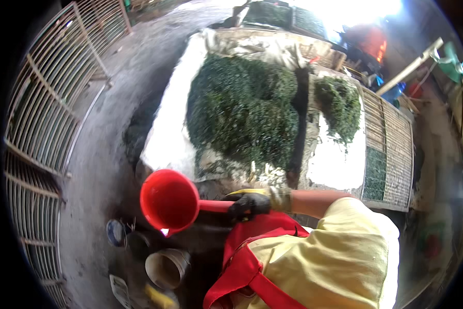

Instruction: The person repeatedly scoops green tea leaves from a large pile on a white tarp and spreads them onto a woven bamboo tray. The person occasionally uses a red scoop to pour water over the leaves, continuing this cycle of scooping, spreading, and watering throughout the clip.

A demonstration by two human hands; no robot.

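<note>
My right hand (250,204), in a dark-palmed glove with a yellow back, grips the handle of a red plastic dipper (168,199). The dipper's round bowl extends to the left, its mouth turned up toward me, and I see no contents in it. Just beyond it lies a broad heap of dark green plant matter (243,108) on white sheeting (169,116) in a low bed. A smaller green heap (339,104) rests on the sheeting to the right, past a dark gap. My left hand is out of view.
Slatted racks (53,89) line the left side of the grey floor (96,154). By my feet stand a whitish bucket (167,268) and a blue-and-white container (117,232). A slatted panel (393,150) borders the bed's right; a green fan (451,63) is beyond.
</note>
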